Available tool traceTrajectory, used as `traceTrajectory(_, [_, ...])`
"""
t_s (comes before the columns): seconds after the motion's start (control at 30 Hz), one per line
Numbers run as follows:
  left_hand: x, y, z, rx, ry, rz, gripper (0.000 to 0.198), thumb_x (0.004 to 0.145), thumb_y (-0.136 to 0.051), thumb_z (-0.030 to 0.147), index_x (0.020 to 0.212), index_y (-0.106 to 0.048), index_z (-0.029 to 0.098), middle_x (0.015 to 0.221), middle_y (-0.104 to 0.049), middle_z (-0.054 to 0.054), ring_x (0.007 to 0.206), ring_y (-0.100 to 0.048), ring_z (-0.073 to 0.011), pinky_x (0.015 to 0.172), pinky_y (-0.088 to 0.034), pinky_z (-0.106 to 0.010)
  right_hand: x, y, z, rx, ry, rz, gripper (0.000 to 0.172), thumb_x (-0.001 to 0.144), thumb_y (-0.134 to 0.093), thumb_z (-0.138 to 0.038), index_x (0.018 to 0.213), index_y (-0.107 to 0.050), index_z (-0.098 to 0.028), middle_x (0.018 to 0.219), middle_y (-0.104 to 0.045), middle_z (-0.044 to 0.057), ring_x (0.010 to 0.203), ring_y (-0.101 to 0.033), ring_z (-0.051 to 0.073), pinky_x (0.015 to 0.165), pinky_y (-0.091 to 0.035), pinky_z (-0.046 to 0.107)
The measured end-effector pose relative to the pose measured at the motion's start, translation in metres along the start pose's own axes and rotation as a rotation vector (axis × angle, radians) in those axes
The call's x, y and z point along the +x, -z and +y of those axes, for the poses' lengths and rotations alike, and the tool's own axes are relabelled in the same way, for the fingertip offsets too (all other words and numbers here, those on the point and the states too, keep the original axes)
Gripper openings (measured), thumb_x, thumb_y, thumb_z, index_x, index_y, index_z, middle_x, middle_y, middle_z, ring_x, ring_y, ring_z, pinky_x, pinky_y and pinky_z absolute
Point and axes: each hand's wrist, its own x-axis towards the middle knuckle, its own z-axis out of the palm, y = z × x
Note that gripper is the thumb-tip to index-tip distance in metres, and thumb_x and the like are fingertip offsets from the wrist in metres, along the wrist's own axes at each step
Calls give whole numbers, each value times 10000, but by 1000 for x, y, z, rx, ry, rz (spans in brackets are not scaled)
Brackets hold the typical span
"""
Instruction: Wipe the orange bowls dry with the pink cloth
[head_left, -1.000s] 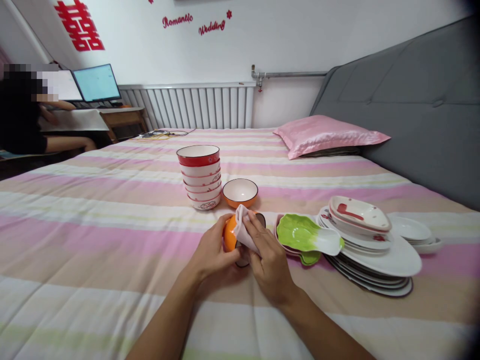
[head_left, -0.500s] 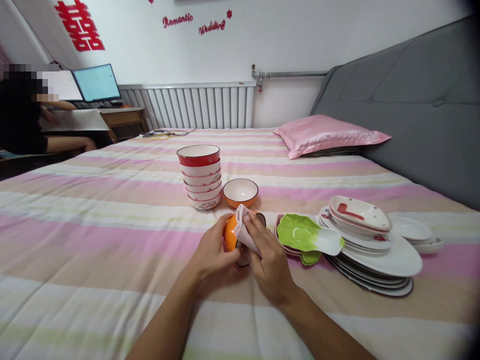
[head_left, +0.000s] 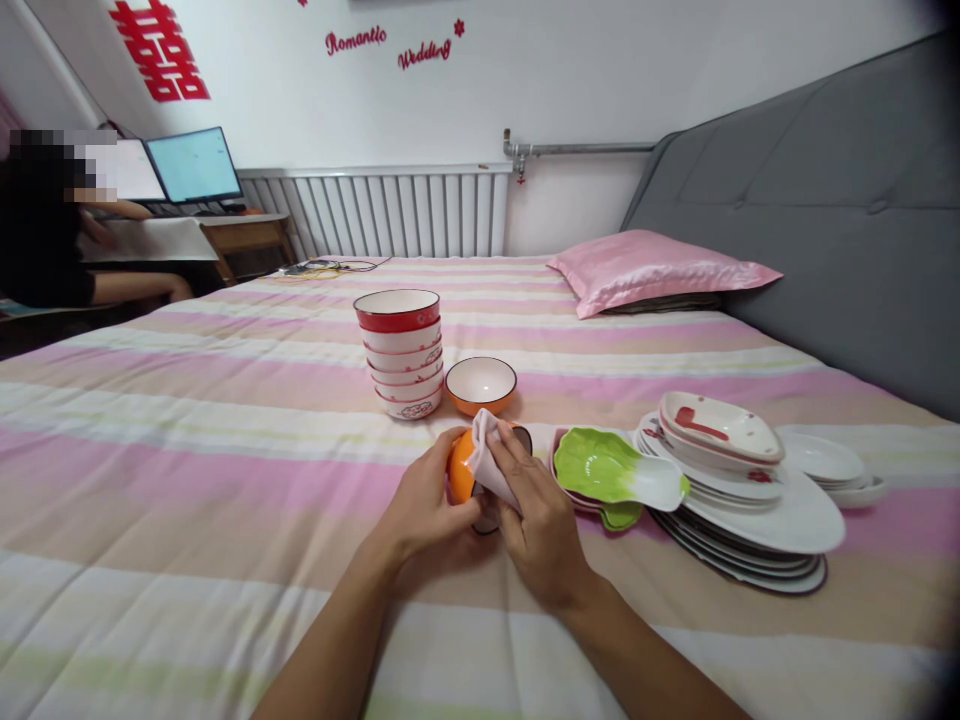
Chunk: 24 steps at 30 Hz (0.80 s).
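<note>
My left hand (head_left: 424, 505) is closed around an orange bowl (head_left: 459, 472) held tilted just above the striped bedspread (head_left: 187, 470). My right hand (head_left: 541, 530) presses a small white cloth (head_left: 487, 460) against the bowl, its fingers closed on the cloth. Just beyond stands a second orange bowl (head_left: 481, 385) with a white inside, upright. Left of that is a stack of red-and-white bowls (head_left: 399, 352).
Right of my hands lie a green leaf-shaped dish (head_left: 611, 467) and a pile of white plates (head_left: 750, 495) with small dishes on top. A pink pillow (head_left: 656, 268) rests by the grey headboard (head_left: 825, 210). A person (head_left: 45, 225) sits at a desk far left.
</note>
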Motion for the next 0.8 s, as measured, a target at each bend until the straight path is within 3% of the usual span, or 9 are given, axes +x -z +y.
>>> traceTrajectory(0.4, [-1, 2, 3, 53, -100, -57, 725, 694, -689, 264, 1356, -393, 241, 1322, -549, -84, 1173, -534, -307, 973, -441, -409, 3, 4, 6, -138, 81, 15, 589, 818, -385, 2, 1375, -444, -178, 1437, -471, 100, 1267, -502, 228, 1025, -446, 406])
traceTrajectory(0.6, [-2, 1, -8, 52, -77, -66, 778, 730, -702, 471, 1392, -373, 228, 1402, -479, -113, 1242, -480, -331, 1013, -413, -453, 4, 6, 5, -140, 66, 5, 471, 844, -415, -51, 1297, -507, -142, 1380, -522, 127, 1243, -521, 242, 1020, -456, 406])
traceTrajectory(0.8, [1, 7, -14, 2, -141, 92, 575, 805, -616, 496, 1292, -482, 220, 1304, -555, -114, 1136, -553, -299, 945, -459, -443, 6, 7, 2, -141, 35, -38, 448, 844, -479, -79, 1277, -509, -188, 1392, -512, 97, 1222, -535, 239, 997, -473, 377])
